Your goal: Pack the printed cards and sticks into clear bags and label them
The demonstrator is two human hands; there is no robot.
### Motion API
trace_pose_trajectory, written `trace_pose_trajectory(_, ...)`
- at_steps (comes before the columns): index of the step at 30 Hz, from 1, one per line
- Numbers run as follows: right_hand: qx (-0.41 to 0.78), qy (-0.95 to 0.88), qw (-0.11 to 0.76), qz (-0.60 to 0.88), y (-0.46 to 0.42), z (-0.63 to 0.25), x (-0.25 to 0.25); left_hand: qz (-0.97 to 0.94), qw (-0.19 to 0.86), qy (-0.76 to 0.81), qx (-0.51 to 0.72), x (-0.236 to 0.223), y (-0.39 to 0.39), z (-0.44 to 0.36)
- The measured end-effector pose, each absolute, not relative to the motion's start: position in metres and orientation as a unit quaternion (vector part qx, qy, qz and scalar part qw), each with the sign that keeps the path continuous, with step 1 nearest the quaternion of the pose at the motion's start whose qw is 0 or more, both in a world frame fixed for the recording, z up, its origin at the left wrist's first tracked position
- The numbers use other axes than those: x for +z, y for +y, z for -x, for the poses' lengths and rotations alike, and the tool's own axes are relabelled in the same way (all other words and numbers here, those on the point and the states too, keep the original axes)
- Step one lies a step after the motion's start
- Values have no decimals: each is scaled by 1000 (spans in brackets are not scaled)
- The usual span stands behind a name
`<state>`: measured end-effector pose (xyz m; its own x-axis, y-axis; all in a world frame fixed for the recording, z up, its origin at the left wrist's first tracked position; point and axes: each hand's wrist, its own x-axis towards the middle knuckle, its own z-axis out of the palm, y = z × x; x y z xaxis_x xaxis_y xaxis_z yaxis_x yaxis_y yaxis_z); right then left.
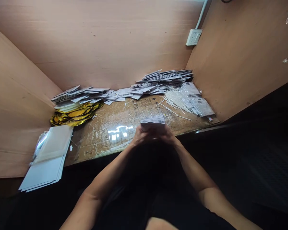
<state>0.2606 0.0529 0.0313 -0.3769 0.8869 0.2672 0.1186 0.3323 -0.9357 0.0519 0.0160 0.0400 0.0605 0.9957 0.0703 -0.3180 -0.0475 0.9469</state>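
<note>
Between my two hands is a stack of white cards [153, 119], held at the front edge of the cardboard-covered table [115, 116]. My left hand [139, 135] is closed on the stack's left side. My right hand [168, 135] grips its right side. The cards' thin edges face up and away from me, and the near face of the stack is in shadow. Most of my fingertips are hidden behind or under the cards.
Piles of flat white packets [163, 78] line the back wall. Gold foil pieces [74, 115] lie at the left, above white sheets [46, 163] overhanging the front edge. White sticks [174, 110] and clear-wrapped packets [203, 107] lie at the right. A power socket [194, 37] is on the wall.
</note>
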Motion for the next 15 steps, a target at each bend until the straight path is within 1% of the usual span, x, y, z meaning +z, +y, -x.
trace_pose_trajectory(2, 439, -698, 434, 364, 41, -259, 41, -446, 596, 365, 559, 49, 20, -50)
trace_pose_trajectory(4, 380, -694, 462, 401, 36, -254, 52, -453, 564, 381, 575, 61, 26, -52)
trace_pose_trajectory(6, 239, -690, 490, 476, 37, -244, 61, -460, 491, 414, 614, 75, 30, -61)
trace_pose_trajectory(7, 154, -692, 488, 509, 40, -237, 63, -457, 455, 427, 634, 81, 31, -69)
trace_pose_trajectory(9, 9, -705, 460, 540, 44, -221, 64, -435, 423, 437, 664, 91, 28, -86)
trace_pose_trajectory(10, -40, -718, 439, 539, 46, -212, 63, -414, 423, 438, 676, 94, 26, -94)
trace_pose_trajectory(13, -102, -761, 385, 512, 42, -193, 60, -335, 417, 447, 717, 96, 27, -105)
trace_pose_trajectory(15, -88, -794, 360, 482, 38, -192, 62, -313, 405, 453, 730, 92, 33, -97)
